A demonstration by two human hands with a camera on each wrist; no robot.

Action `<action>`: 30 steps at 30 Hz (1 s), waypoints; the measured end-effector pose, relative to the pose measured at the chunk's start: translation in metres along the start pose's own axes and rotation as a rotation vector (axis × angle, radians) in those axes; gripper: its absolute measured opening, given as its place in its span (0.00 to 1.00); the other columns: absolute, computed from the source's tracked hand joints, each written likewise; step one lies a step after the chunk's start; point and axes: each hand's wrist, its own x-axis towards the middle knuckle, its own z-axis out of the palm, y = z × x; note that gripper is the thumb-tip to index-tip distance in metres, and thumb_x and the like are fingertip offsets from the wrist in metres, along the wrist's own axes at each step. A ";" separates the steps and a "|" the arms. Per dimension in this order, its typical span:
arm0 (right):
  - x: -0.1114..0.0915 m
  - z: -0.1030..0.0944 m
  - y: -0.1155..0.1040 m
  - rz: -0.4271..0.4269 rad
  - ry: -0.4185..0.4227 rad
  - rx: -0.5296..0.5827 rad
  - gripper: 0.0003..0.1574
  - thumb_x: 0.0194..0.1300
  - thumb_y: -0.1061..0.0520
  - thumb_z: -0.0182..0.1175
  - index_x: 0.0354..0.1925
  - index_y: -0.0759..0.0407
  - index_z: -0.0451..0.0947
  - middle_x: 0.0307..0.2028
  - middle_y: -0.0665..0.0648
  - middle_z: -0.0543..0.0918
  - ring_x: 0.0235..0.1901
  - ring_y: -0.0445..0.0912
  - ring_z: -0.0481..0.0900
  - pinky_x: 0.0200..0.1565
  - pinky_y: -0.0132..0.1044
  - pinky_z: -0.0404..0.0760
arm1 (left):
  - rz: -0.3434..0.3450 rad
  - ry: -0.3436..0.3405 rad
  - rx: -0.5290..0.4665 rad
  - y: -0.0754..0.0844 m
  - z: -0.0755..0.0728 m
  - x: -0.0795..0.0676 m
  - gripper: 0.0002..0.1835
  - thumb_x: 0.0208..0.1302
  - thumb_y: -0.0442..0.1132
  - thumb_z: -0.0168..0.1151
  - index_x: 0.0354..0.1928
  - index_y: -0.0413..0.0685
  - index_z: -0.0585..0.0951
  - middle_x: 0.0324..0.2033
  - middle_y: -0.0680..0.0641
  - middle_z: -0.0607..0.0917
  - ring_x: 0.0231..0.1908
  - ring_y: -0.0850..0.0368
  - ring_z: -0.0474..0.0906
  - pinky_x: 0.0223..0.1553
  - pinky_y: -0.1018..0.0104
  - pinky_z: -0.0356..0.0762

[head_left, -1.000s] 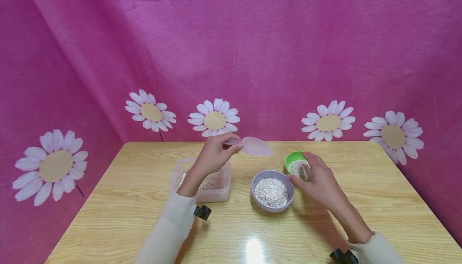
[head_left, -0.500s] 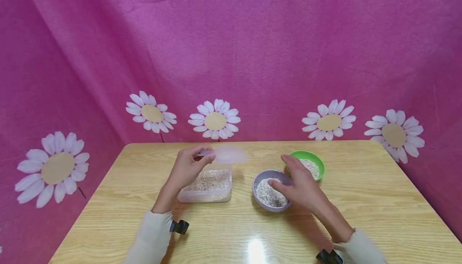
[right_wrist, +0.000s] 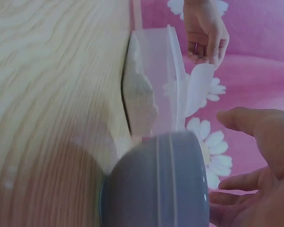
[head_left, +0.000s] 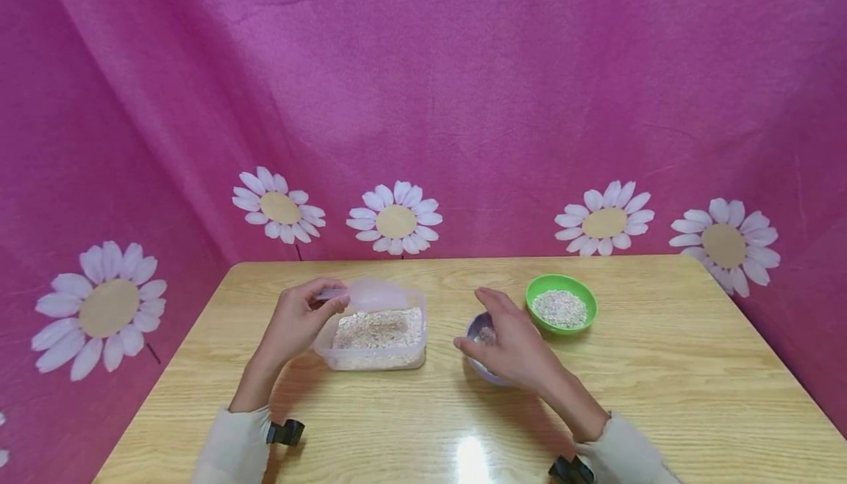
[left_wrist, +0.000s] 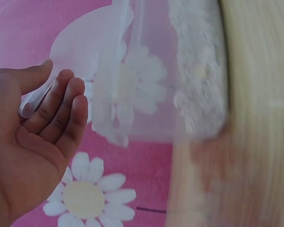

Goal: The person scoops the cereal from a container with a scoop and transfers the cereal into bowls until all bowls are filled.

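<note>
My left hand [head_left: 294, 326] pinches the handle of a translucent pink plastic scoop [head_left: 377, 294] between thumb and fingers. The scoop's broad blade hangs over the back of a clear pinkish container [head_left: 329, 354] filled with pale oat-like flakes [head_left: 384, 331]. The left wrist view shows the hole at the handle's end beside the curled fingers. My right hand [head_left: 512, 340] is over a purple bowl [right_wrist: 154, 184], its thumb and fingers spread apart with nothing between them. It hides much of the bowl and the flakes inside in the head view.
A green bowl [head_left: 561, 282] of similar flakes stands behind and to the right of the purple one. All the vessels rest on a light wooden table [head_left: 675, 351]. A pink cloth [head_left: 490, 101] with white daisies hangs behind and at the sides.
My left hand has carried the scoop leftward and down, from above the table's middle to over the container. My right hand has left the green bowl and moved left over the purple bowl.
</note>
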 end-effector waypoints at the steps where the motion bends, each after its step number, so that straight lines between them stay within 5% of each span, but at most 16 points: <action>1: 0.001 0.003 -0.002 0.002 -0.008 0.002 0.53 0.67 0.45 0.75 0.78 0.69 0.65 0.77 0.70 0.70 0.74 0.66 0.72 0.74 0.62 0.71 | -0.005 -0.005 0.009 -0.002 -0.002 -0.002 0.10 0.74 0.38 0.70 0.54 0.44 0.87 0.39 0.41 0.93 0.37 0.55 0.89 0.37 0.70 0.82; 5: 0.005 0.014 -0.011 0.005 -0.034 0.027 0.55 0.67 0.46 0.75 0.79 0.68 0.64 0.78 0.68 0.68 0.73 0.63 0.74 0.74 0.59 0.71 | 0.006 -0.014 0.058 -0.009 -0.009 -0.007 0.10 0.74 0.37 0.70 0.52 0.43 0.87 0.39 0.42 0.93 0.39 0.50 0.90 0.38 0.70 0.82; 11: 0.007 0.026 -0.021 -0.023 -0.049 0.087 0.55 0.65 0.48 0.76 0.78 0.70 0.63 0.78 0.68 0.68 0.70 0.62 0.76 0.74 0.60 0.72 | 0.029 -0.017 0.130 -0.017 -0.020 -0.010 0.10 0.72 0.36 0.72 0.51 0.41 0.88 0.39 0.45 0.94 0.38 0.58 0.89 0.40 0.70 0.83; 30: 0.014 0.066 -0.042 -0.010 -0.104 0.127 0.62 0.64 0.48 0.77 0.82 0.70 0.55 0.80 0.70 0.63 0.77 0.66 0.67 0.77 0.61 0.67 | 0.093 -0.188 0.260 -0.015 -0.032 -0.007 0.06 0.73 0.38 0.71 0.47 0.45 0.90 0.37 0.51 0.92 0.35 0.64 0.84 0.40 0.67 0.83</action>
